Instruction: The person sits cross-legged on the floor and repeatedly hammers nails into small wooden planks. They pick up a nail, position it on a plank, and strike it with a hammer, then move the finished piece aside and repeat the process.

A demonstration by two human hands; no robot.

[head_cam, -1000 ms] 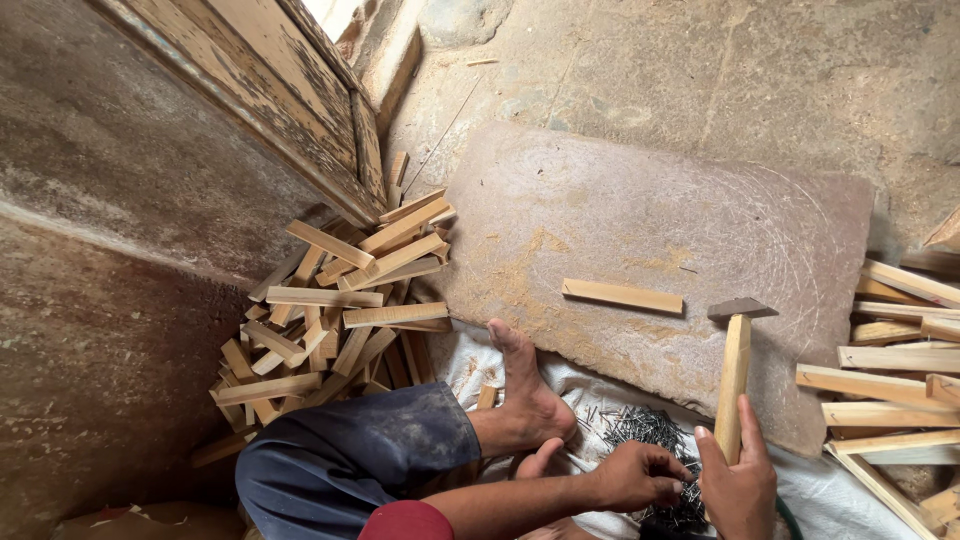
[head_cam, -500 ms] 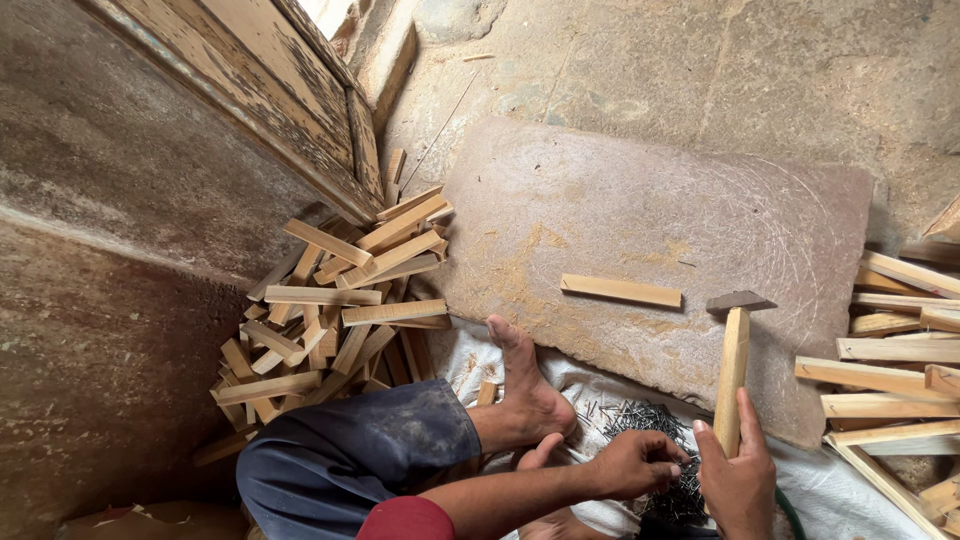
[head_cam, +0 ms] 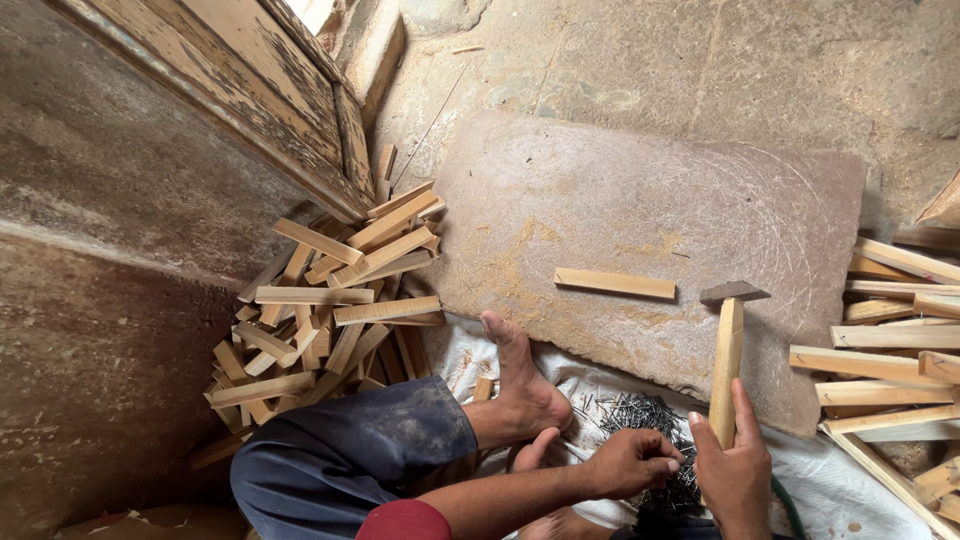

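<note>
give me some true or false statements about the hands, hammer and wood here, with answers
1. The right hand holds the hammer by its wooden handle. True.
2. The left hand grips the wooden strip. False: it is at the pile of nails; the strip lies alone on the stone slab.
3. The hammer head is pressed on the strip. False: it is apart, to its right.
4. Cut wood pieces are heaped left of the slab. True.

Camera: we have one view only, worn on the head.
Direction: we look steeply down at the stone slab (head_cam: 650, 220) on the floor.
Distance: we are near, hands at the bottom edge.
</note>
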